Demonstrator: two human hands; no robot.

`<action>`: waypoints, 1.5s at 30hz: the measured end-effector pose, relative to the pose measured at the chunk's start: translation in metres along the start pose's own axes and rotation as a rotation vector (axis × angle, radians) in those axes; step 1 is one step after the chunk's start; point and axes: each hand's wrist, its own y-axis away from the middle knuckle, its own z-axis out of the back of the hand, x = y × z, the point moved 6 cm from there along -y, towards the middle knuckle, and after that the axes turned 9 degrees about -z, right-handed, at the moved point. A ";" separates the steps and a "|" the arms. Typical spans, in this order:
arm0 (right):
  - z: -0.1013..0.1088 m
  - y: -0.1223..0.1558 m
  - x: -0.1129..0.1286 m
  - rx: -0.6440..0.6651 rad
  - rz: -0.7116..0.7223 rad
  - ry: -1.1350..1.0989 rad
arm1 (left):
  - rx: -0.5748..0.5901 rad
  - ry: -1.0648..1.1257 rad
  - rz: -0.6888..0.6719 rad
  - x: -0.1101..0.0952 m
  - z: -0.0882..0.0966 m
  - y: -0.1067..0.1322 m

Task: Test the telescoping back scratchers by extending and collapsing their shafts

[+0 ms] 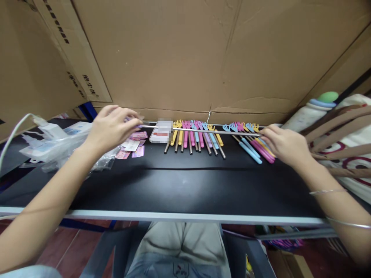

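A telescopic back scratcher (199, 131) is stretched out long between my two hands, its thin metal rod held level above the black table. My left hand (116, 125) is closed around one end, where a bit of purple shows between the fingers. At the other end, my right hand (285, 143) pinches the rod, and its tip is hidden by the fingers. Behind and below the rod lies a row of shortened back scratchers (197, 137) with yellow, pink, blue and purple claws. Near my right hand lies a second group of back scratchers (252, 148), with coloured handles pointing towards me.
Small printed cards (133, 146) and clear plastic bags (75, 144) lie at left, near a white cable (13, 133). A blurred white and red card (160, 133) sits behind the rod. Cardboard (185, 58) walls the back. A white bottle (308, 114) and bag (353, 146) crowd the right.
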 end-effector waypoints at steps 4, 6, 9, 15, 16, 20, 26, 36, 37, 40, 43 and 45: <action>-0.014 0.006 -0.030 0.085 -0.055 -0.019 | 0.025 0.075 0.062 0.009 -0.002 0.016; -0.017 0.007 -0.035 0.092 -0.048 -0.058 | 0.021 0.103 0.075 0.006 -0.004 0.019; -0.019 0.008 -0.043 0.095 -0.065 -0.116 | 0.014 0.087 0.093 0.006 -0.007 0.022; -0.028 0.019 -0.081 0.139 -0.208 -0.144 | 0.011 -0.047 0.078 0.021 -0.009 0.034; -0.030 0.021 -0.086 0.148 -0.220 -0.147 | 0.003 -0.038 0.092 0.024 -0.009 0.036; -0.037 0.023 -0.095 0.187 -0.243 -0.184 | -0.028 0.038 0.154 0.031 -0.009 0.041; -0.051 0.024 -0.092 0.235 -0.206 -0.311 | 0.047 0.133 0.109 0.029 -0.026 0.047; -0.050 0.023 -0.085 0.207 -0.265 -0.330 | 0.121 0.324 0.171 0.020 -0.044 0.048; -0.047 0.023 -0.085 0.188 -0.277 -0.303 | 0.103 0.311 0.186 0.021 -0.043 0.047; -0.038 0.018 -0.076 0.126 -0.258 -0.290 | 0.067 0.291 0.231 0.018 -0.038 0.040; -0.024 0.011 -0.039 0.109 -0.096 -0.404 | 0.117 0.322 0.232 -0.001 -0.037 0.023; -0.014 0.007 -0.007 0.140 -0.006 -0.428 | 0.141 0.324 0.211 -0.018 -0.036 0.009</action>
